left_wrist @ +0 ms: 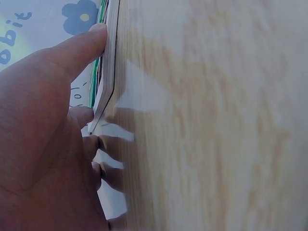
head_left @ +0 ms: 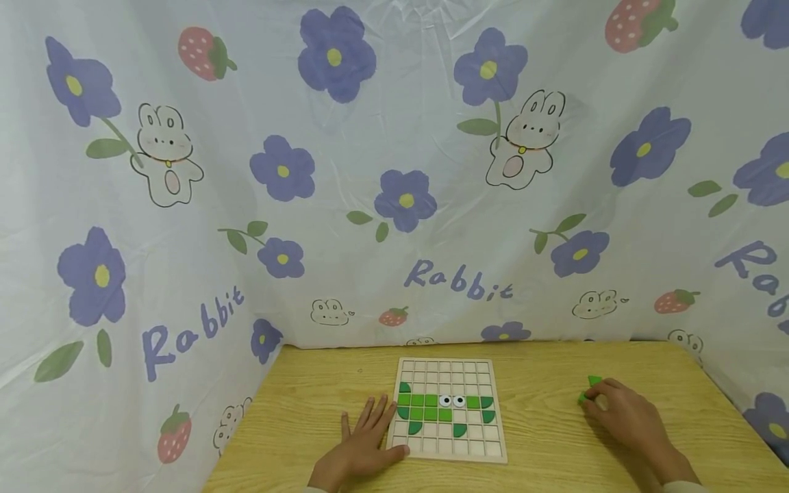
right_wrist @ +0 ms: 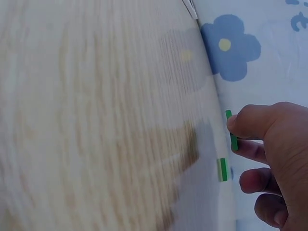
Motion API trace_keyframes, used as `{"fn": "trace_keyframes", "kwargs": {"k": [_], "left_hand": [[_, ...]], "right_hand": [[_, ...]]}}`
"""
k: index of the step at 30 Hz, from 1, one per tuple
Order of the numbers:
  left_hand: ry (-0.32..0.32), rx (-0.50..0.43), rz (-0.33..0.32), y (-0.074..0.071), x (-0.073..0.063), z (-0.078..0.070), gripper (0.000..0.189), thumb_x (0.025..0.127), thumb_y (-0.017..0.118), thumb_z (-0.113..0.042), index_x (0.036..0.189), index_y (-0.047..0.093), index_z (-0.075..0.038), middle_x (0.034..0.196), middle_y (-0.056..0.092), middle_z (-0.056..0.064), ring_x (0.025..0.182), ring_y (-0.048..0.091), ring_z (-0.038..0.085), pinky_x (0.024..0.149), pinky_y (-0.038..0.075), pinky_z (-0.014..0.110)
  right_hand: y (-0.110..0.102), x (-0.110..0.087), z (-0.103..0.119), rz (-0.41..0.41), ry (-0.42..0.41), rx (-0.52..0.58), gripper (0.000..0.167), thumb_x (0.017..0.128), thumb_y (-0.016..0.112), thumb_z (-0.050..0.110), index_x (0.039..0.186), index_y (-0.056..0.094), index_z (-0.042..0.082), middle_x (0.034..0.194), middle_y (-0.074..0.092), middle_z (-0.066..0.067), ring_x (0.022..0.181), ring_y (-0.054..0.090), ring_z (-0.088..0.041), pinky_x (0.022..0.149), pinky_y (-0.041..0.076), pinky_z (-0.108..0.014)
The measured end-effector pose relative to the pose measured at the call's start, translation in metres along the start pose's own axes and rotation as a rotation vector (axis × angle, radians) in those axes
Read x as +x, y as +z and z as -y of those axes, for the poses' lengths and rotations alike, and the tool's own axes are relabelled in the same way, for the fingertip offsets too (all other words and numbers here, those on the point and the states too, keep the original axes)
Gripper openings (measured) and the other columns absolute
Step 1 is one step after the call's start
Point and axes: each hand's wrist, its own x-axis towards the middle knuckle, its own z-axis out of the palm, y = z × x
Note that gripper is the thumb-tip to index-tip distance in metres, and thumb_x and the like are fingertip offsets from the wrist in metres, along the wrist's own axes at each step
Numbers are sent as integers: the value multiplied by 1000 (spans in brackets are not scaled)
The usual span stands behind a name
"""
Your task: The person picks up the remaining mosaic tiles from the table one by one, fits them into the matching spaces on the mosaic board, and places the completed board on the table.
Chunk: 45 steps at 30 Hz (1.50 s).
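A square wooden grid board point(head_left: 459, 457) lies on the table with green square tiles point(head_left: 417, 413), dark green quarter-round tiles point(head_left: 459, 430) and two eye tiles point(head_left: 446, 401) in its cells. My left hand point(head_left: 364, 444) rests at the board's near left corner, fingers spread, thumb touching the rim. In the left wrist view, the thumb lies against the board's edge point(left_wrist: 112, 57). Off to the right, my right hand point(head_left: 629, 418) pinches a thin green tile point(right_wrist: 233, 137) between thumb and forefinger. Another green tile point(head_left: 594, 379) lies just beyond those fingers on the table.
The wooden table point(head_left: 333, 376) meets a patterned curtain point(head_left: 370, 287) at its back edge, and the curtain also hangs along both sides. A stretch of bare tabletop separates the board from my right hand.
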Motion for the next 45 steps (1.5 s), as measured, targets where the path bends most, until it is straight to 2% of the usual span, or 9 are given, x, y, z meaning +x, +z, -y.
{"fn": "trace_keyframes", "kwargs": {"k": [9,13,16,21,26,33,41,45], "left_hand": [[3,-14,-20,1,-4,-2,94,100,61,-67,171,26,-16,181,14,11,167,5,43,117,-11,86],[1,-16,-13,0,-3,-3,94,101,60,-66,171,25,-16,181,13,10,167,5,43,116,-12,86],[0,-14,-6,0,-3,-2,93,101,60,-66,172,25,-17,181,13,10,167,4,43,116,-11,86],[-3,-11,-2,0,-2,-3,93,101,60,-66,172,25,-17,181,13,10,167,4,43,117,-11,86],[-3,-14,0,-1,-3,-3,93,101,59,-65,172,24,-17,181,13,10,167,4,43,117,-11,86],[-5,-13,0,-2,-3,-3,93,101,59,-65,172,24,-17,181,12,10,167,4,43,116,-12,86],[-5,6,-5,-1,-1,-3,94,100,59,-67,172,24,-17,181,12,10,167,6,42,116,-11,86],[-12,17,-10,-1,-1,-3,95,100,59,-69,172,24,-18,181,12,10,167,6,42,117,-10,86]], "right_hand": [[2,-1,15,-32,-29,22,8,93,83,28,96,79,21,127,74,-21,112,73,-47,72,62,-54],[3,-1,23,-71,-61,21,8,90,85,24,94,78,21,114,77,-11,91,77,-34,64,60,-44],[3,-1,30,-80,-76,22,10,89,86,21,95,78,21,106,75,-1,76,71,-19,58,55,-35],[5,1,41,-80,-87,10,10,90,86,23,97,78,22,110,75,0,75,71,-16,57,53,-32],[7,3,52,-136,-133,-9,12,88,88,23,94,78,24,106,75,5,78,72,-16,57,52,-26],[7,7,69,-165,-178,11,14,86,89,19,92,77,24,103,74,8,73,64,-4,55,46,-20],[14,11,89,-256,-313,21,19,82,93,16,89,77,22,97,72,9,64,57,2,48,36,-15],[16,13,99,-258,-347,47,21,81,93,14,89,76,22,98,71,10,63,50,8,48,35,-15]]}}
